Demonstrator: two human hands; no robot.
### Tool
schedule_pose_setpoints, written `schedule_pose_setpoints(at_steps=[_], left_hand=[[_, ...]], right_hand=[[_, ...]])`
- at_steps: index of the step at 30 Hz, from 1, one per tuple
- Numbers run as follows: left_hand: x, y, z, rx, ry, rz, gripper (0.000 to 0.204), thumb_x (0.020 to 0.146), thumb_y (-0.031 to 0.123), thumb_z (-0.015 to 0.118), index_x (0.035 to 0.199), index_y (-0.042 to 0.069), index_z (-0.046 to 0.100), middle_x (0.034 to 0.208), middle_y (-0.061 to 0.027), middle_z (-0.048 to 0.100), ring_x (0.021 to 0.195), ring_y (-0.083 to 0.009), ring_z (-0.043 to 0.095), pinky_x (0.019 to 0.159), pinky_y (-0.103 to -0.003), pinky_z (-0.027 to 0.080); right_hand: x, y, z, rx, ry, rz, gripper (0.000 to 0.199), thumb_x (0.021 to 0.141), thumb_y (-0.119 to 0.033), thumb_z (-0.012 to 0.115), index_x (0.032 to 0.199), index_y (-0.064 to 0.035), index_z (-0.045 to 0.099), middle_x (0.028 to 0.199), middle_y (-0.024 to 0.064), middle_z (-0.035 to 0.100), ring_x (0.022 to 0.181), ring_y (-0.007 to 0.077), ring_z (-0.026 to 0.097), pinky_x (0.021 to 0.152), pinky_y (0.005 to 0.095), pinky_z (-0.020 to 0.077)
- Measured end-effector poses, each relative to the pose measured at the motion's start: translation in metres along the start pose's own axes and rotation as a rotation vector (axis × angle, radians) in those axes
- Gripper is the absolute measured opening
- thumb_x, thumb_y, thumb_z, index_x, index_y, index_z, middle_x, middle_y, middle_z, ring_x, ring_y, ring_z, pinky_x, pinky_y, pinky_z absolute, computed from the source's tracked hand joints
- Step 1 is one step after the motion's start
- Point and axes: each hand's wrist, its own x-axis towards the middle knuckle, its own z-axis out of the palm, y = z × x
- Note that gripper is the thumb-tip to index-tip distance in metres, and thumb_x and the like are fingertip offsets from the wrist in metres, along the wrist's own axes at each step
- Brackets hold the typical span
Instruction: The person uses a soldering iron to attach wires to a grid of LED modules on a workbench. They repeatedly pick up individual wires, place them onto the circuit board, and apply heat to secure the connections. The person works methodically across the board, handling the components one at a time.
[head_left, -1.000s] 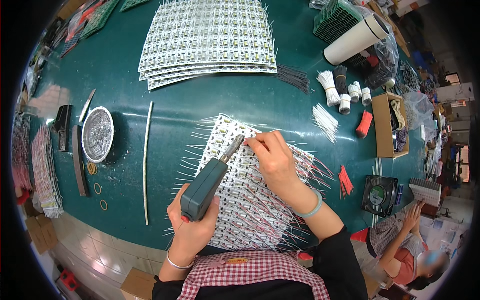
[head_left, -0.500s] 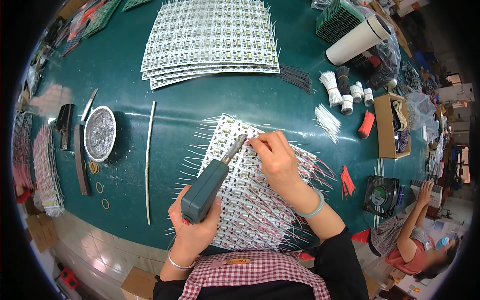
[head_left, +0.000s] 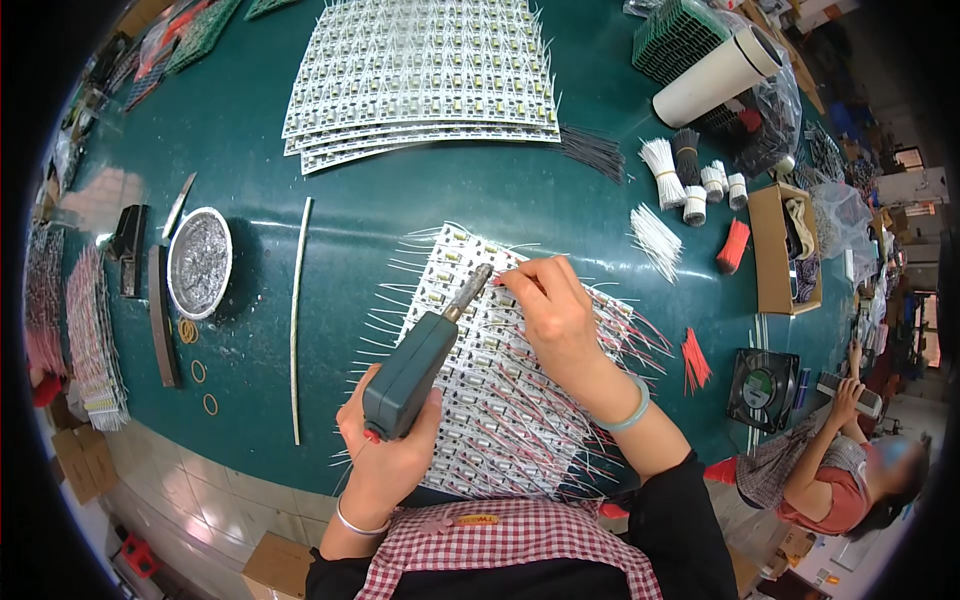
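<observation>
Green tabletop: left hand clenched around soldering gun, right hand pinching red wire on strip panel

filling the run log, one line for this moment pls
left hand: grips soldering tool | tip: on LED board panel | right hand: pinches wire at tip

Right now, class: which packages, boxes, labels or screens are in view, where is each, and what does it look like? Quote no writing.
Open cardboard box: right side of the green table, brown, rectangular, dark items inside.
Clear plastic bags: far right, crumpled, behind the white roll.
Cardboard cartons: on the floor, lower left, brown.
Yellow oval label: on the checked apron, bottom centre.
No screens in view.
</observation>
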Motion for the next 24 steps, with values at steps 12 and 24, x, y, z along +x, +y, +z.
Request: schedule_pose_setpoints(at_steps=[12,24], left_hand=[[-0.002,-0.004,0.002,0.066,-0.005,0.012,0.012,0.079,-0.001,0.072,0.086,-0.002,0.062,0.075,-0.0042,0.062,0.064,-0.0085,0.055,0.058,-0.025,0.044],[0.020,0.023,-0.107,0.163,0.886,0.292,0.033,0.088,-0.001,0.065,0.120,-0.009,0.061,0.090,-0.0109,0.065,0.053,-0.0066,0.044,0.047,-0.021,0.034]], right_hand=[[-0.001,0.001,-0.001,-0.039,-0.042,-0.032,0.023,0.072,0.004,0.066,0.095,0.0017,0.066,0.092,0.0109,0.057,0.083,0.0259,0.057,0.065,0.0351,0.0498],[-0.003,0.005,-0.001,-0.044,-0.027,-0.048,0.026,0.071,0.006,0.065,0.096,0.0023,0.065,0.091,0.0114,0.056,0.084,0.0262,0.057,0.065,0.0349,0.0497]])
